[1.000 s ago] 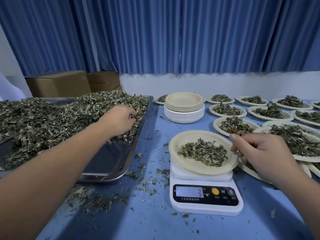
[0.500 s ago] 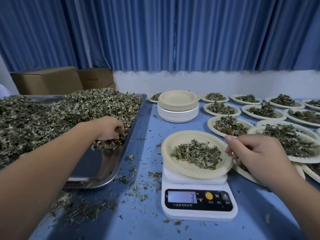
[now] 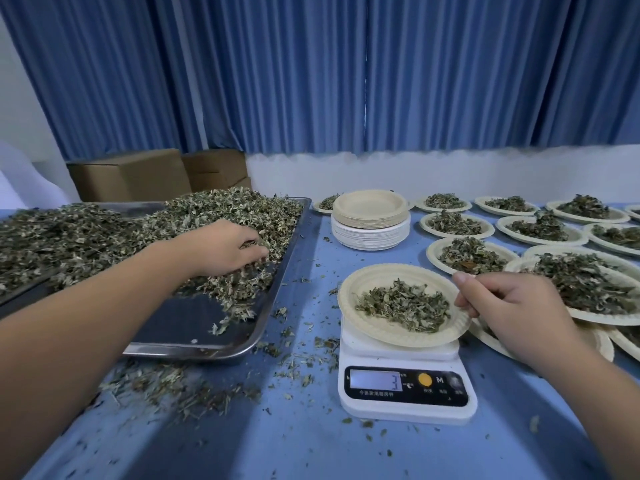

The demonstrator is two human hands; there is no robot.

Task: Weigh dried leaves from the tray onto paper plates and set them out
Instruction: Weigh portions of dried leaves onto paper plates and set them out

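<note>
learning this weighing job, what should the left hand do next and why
Probably lift the left hand with a pinch of leaves off the tray and carry it to the plate on the scale. Its fingers are curled into the leaves, the display reads only 3, and the right hand pinches the plate's rim, seemingly steadying it.

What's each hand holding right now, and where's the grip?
Right hand pinches the plate on the scale by its right rim. Left hand curls into leaves on the tray.
</note>
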